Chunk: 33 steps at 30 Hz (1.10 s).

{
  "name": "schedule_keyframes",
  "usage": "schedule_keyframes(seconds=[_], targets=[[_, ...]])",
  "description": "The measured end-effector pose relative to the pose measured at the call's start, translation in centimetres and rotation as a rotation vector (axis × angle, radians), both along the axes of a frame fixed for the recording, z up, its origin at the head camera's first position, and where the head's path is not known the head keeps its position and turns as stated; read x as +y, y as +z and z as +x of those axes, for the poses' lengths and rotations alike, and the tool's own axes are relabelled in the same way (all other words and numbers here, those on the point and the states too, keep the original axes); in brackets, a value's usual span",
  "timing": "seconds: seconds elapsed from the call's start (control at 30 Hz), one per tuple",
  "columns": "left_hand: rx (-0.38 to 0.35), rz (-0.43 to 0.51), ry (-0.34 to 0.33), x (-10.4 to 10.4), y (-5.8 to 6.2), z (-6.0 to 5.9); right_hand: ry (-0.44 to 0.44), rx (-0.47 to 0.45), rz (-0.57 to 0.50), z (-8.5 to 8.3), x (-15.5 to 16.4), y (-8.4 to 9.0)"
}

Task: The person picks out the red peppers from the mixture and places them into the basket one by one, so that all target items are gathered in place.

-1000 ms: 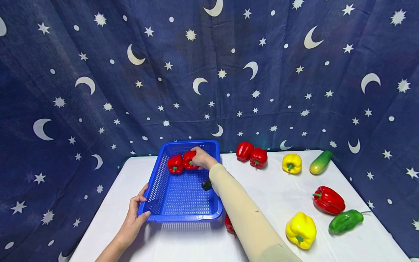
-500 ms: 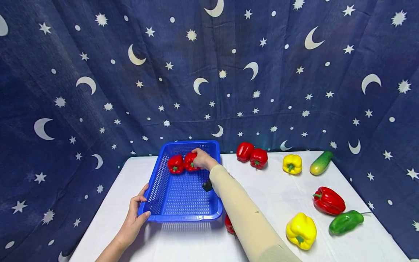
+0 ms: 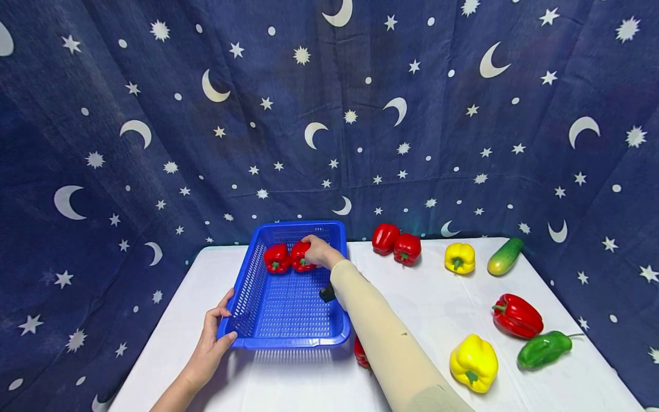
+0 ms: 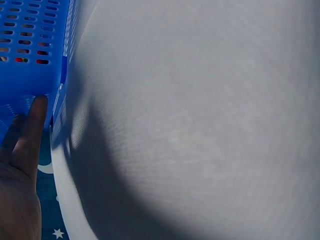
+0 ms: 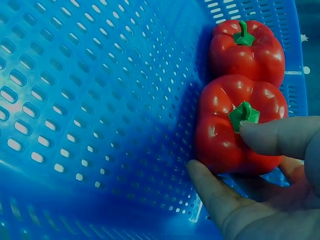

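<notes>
In the head view a blue plastic basket [image 3: 293,342] with perforated walls stands on the white table. My left hand [image 3: 208,346] grips its near left corner, thumb at the front rim and fingers along the side. Inside, at the far end, two red bell peppers sit side by side. My right hand [image 3: 320,252] holds the right-hand red bell pepper [image 5: 225,142]; in the right wrist view the thumb lies by its green stem and the other fingers reach around its lower side. The other red bell pepper [image 5: 250,60] touches it.
Right of the basket lie two red bell peppers [image 3: 407,249], two yellow bell peppers [image 3: 473,363], a cucumber-like vegetable [image 3: 504,256], another red bell pepper [image 3: 517,316] and a green pepper [image 3: 544,349]. My right sleeve [image 3: 386,320] partly covers one more red pepper [image 3: 360,353]. A starry curtain [image 3: 329,114] hangs behind.
My right hand and the red bell pepper in it have shifted very slightly right and down inside the basket. The left hand and the basket have stayed in place.
</notes>
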<state>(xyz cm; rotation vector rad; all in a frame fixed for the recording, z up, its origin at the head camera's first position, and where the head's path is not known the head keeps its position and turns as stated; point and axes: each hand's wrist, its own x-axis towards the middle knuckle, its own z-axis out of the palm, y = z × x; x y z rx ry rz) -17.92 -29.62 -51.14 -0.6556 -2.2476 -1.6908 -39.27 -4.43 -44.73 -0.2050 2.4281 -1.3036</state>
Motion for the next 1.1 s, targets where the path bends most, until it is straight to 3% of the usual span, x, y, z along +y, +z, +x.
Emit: schedule_keyframes(seconds=[0.4,0.77,1.1], targets=[[-0.009,-0.016,0.012,0.1,0.1,0.1,0.055,0.003,-0.017,0.4,0.8,0.8],[-0.026,-0.04,0.015,-0.2,-0.3,0.1,0.095,0.033,0.044,0.5,1.8,2.5],[-0.004,-0.043,0.016,0.0,-0.2,0.3,0.194,0.045,-0.055,1.2,3.0,5.1]])
